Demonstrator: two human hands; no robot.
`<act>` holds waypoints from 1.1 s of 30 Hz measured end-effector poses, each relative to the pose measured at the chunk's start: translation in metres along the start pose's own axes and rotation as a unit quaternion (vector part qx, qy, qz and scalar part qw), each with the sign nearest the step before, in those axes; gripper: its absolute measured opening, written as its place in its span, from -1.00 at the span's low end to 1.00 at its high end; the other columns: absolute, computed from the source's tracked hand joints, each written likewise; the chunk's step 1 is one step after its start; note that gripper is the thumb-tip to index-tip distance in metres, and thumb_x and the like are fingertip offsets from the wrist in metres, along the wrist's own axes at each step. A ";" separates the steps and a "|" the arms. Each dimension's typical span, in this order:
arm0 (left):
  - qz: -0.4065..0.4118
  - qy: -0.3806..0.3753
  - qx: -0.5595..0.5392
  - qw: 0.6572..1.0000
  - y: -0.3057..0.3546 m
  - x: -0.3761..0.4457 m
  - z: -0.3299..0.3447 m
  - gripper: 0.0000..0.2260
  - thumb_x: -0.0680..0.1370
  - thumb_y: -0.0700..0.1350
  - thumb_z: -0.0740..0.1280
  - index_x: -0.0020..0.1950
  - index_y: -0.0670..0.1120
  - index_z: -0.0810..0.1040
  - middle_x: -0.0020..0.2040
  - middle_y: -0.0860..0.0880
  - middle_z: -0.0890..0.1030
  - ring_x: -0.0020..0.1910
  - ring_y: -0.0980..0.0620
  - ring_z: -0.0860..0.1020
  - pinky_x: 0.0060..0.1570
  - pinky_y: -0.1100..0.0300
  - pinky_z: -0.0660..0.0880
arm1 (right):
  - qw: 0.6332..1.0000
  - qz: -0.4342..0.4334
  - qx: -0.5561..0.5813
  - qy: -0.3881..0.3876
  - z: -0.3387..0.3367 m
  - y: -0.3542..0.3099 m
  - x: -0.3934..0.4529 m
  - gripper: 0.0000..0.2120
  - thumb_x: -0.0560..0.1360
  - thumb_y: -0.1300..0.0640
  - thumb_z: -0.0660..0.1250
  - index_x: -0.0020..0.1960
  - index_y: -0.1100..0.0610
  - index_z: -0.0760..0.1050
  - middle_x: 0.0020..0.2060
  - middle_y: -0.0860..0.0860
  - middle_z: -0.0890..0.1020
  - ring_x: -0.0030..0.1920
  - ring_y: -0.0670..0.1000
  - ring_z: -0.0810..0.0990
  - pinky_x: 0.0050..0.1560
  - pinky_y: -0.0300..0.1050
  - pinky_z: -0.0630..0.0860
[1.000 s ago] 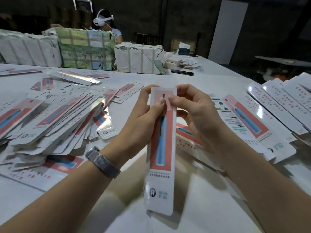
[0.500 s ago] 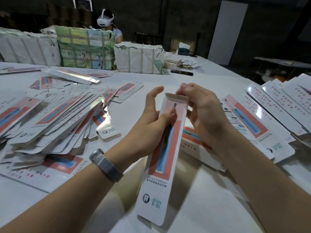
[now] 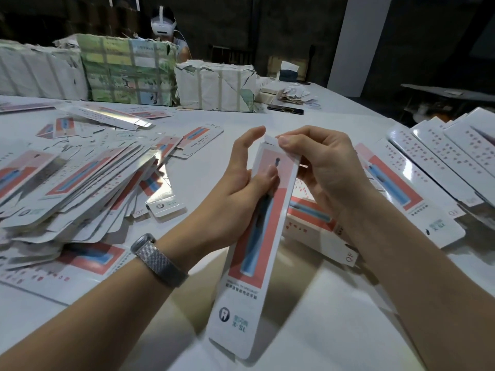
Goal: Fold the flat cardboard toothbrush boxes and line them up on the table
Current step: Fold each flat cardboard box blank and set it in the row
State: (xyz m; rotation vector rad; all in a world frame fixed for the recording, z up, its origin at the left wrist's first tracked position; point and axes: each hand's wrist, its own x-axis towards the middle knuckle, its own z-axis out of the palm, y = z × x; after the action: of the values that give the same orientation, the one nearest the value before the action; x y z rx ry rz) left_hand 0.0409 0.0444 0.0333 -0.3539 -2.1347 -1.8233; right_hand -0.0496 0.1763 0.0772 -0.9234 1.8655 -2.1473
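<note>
A long white toothbrush box (image 3: 254, 253) with a red panel and a blue brush picture stands tilted above the table, folded into a tube. My left hand (image 3: 238, 183) grips its upper part, thumb across the front. My right hand (image 3: 321, 167) pinches the small end flap at the box's top. A big loose heap of flat boxes (image 3: 72, 188) lies to the left. Folded boxes (image 3: 439, 162) lie side by side on the right.
Wrapped paper bundles (image 3: 214, 87) and a green printed bundle (image 3: 126, 73) stand along the far side of the white table (image 3: 334, 325). A person with a headset (image 3: 163, 25) sits behind them. A dark phone (image 3: 285, 109) lies beyond.
The box has tilted, its bottom swinging left and toward me. My right hand has moved from the box's side up to the top flap and pinched it.
</note>
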 end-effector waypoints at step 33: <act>-0.046 0.102 -0.195 0.974 0.007 0.009 -0.013 -0.73 0.63 0.19 0.20 0.33 0.37 0.36 0.10 -0.07 0.68 0.03 -0.06 0.67 -0.14 0.02 0.61 | 0.841 -0.152 -0.519 -0.030 0.014 -0.008 -0.019 -0.43 0.45 -0.02 0.46 0.43 0.04 0.46 0.23 -0.02 0.40 0.16 -0.02 0.47 0.12 -0.05 0.58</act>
State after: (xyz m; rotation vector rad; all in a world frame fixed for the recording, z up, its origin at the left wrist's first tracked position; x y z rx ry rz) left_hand 0.0364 0.0328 0.0446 -0.1468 -1.6778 -2.2257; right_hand -0.0248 0.1750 0.0790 -1.4812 3.0273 -1.0069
